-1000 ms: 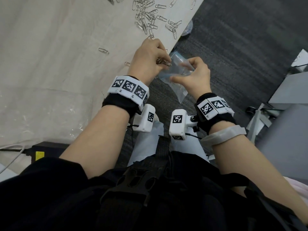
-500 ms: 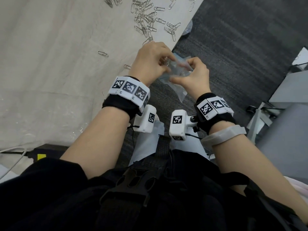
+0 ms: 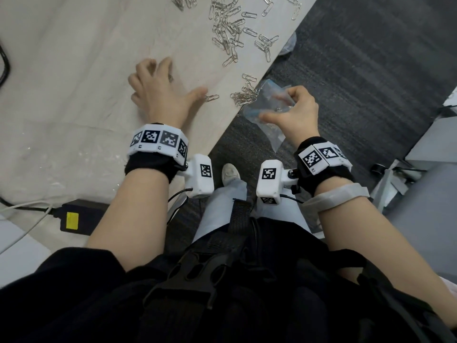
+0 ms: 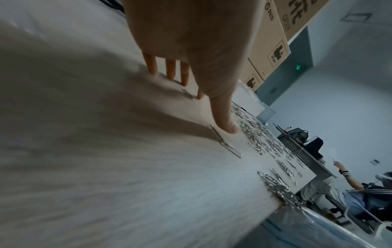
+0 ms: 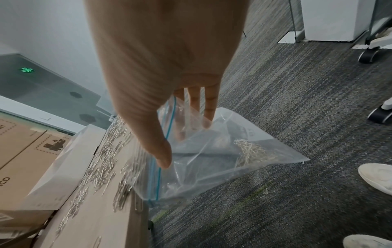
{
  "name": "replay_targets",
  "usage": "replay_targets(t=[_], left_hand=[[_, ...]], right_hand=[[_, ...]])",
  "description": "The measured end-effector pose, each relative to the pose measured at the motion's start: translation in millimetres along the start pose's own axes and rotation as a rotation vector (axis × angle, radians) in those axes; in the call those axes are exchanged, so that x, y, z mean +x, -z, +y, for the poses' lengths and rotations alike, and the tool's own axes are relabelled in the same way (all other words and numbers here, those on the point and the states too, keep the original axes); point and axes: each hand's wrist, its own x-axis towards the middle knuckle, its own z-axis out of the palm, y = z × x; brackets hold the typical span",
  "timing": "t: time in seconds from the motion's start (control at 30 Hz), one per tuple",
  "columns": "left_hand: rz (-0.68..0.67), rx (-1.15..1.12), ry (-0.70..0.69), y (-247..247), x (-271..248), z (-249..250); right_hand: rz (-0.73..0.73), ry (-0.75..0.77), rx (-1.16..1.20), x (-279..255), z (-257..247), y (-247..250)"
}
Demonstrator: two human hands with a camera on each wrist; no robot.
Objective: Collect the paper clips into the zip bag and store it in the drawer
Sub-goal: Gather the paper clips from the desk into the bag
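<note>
Silver paper clips (image 3: 227,28) lie scattered over the far part of the pale table (image 3: 74,70). A small bunch (image 3: 244,96) sits at the table's edge. My left hand (image 3: 173,80) rests spread on the table, its fingertips (image 4: 170,75) touching the surface. One clip (image 4: 188,94) lies by the index finger and another single clip (image 3: 212,97) by the thumb. Just off the edge, my right hand (image 3: 277,107) holds the clear zip bag (image 3: 274,137) with fingers (image 5: 208,117) inside its blue-lined mouth and the thumb outside. Several clips (image 5: 252,151) lie in the bag's corner.
A black power adapter (image 3: 81,217) with a yellow label and cables lies at the near left of the table. A white box (image 5: 63,167) stands on the table, with cardboard boxes (image 4: 269,42) behind it. Grey carpet (image 3: 346,58) lies below; one stray clip (image 5: 266,191) is on it. Chair castors (image 5: 368,55) stand to the right.
My left hand left the bag's mouth and moved left onto the table, where it now lies spread with nothing in it. My right hand still holds the bag.
</note>
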Motion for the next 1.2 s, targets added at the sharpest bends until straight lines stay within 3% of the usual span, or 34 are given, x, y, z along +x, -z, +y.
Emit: replay_targets(t=[0.17, 0.53, 0.7, 0.9, 1.2], left_hand=[[-0.183, -0.237, -0.16, -3.2, -1.4, 3.0], [-0.185, -0.313, -0.284, -27.6, -6.3, 35.9], [-0.226, -0.356, -0.413, -32.5, -12.4, 50.9], [-0.339, -0.214, -0.539, -38.7, -3.4, 56.1], [-0.264, -0.151, -0.576, -42.3, -6.0, 62.1]], right_hand=[[0.01, 0.002, -0.001, 1.4, -1.4, -0.2], [0.003, 0.01, 0.021, 0.3, -2.6, -0.9], [-0.008, 0.01, 0.024, -1.0, -1.5, 0.5], [-0.008, 0.018, 0.014, -0.2, 0.0, 0.6], [0.001, 0.034, 0.023, 0.2, 0.6, 0.0]])
